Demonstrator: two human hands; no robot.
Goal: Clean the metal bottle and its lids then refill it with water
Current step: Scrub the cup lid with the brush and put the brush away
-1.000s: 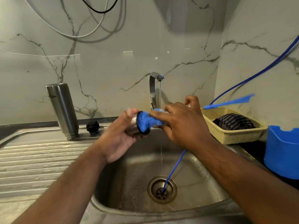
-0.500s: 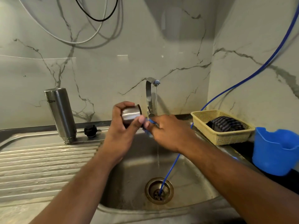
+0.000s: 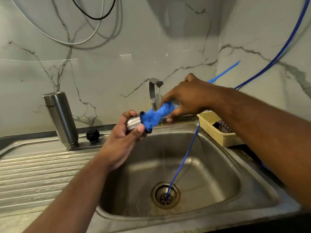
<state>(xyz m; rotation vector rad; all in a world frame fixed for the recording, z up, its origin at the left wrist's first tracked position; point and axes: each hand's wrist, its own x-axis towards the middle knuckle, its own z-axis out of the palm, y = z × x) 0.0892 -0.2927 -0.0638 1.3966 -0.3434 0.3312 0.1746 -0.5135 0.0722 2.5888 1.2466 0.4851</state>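
The left hand (image 3: 124, 138) was curled round a small metal lid (image 3: 133, 122), thumb on the near side and fingers over the top, holding it above the sink (image 3: 218, 182) with its open end turned to the right. The right hand (image 3: 190, 96) gripped a blue brush (image 3: 154, 115) with its fingers closed about the far end of the bristles. The near end of the bristles sat at the mouth of the lid. A thin stream of water (image 3: 162, 148) fell from the tap (image 3: 154, 91) just behind the brush. The metal bottle (image 3: 61, 120) stood mouth down on the drainboard (image 3: 33, 174) at the left, with a black lid (image 3: 93, 135) beside it.
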